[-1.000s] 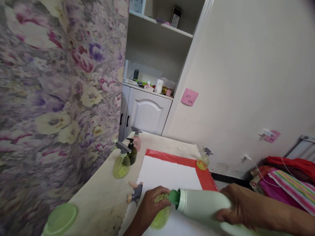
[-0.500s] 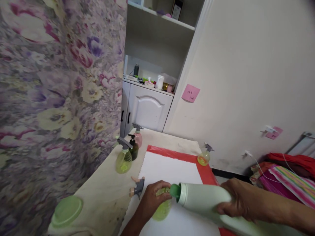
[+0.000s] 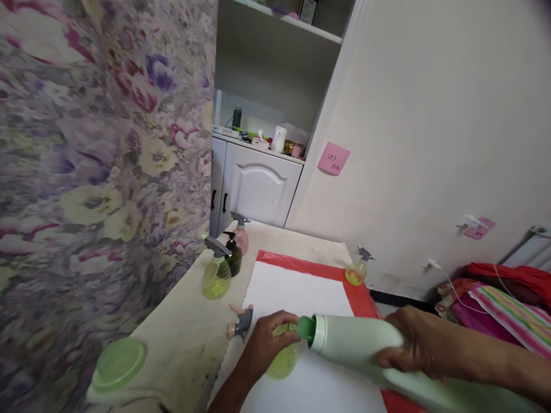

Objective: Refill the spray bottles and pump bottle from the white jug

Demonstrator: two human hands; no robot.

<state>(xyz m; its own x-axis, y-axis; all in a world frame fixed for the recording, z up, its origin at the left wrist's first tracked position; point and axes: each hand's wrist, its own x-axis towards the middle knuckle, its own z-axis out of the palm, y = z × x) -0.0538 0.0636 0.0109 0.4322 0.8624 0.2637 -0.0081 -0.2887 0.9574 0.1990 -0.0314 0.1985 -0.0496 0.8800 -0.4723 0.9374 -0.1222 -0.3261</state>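
Note:
My left hand (image 3: 272,344) is closed around the upper part of a clear yellow-green spray bottle (image 3: 284,362) with its spray head off. It stands on the white sheet (image 3: 297,292). In my right hand (image 3: 415,344) is a large pale green detergent jug (image 3: 353,341), tilted nearly level by its handle. The jug's dark green spout (image 3: 306,328) meets the top of the spray bottle; whether liquid runs out I cannot tell. A loose grey-and-peach spray head (image 3: 241,322) lies left of my left hand, at the sheet's edge.
A yellow-green spray bottle (image 3: 216,275), a dark pump bottle (image 3: 233,255) and a pink spray bottle (image 3: 241,236) stand at the table's left. Another spray bottle (image 3: 356,269) is on the red border (image 3: 297,264). A green-lidded container (image 3: 120,364) sits front left. A wall (image 3: 430,143) rises behind.
The view has shifted slightly, so everything sits a little higher in the picture. Both hands keep their holds, with the jug's spout still at the spray bottle's top.

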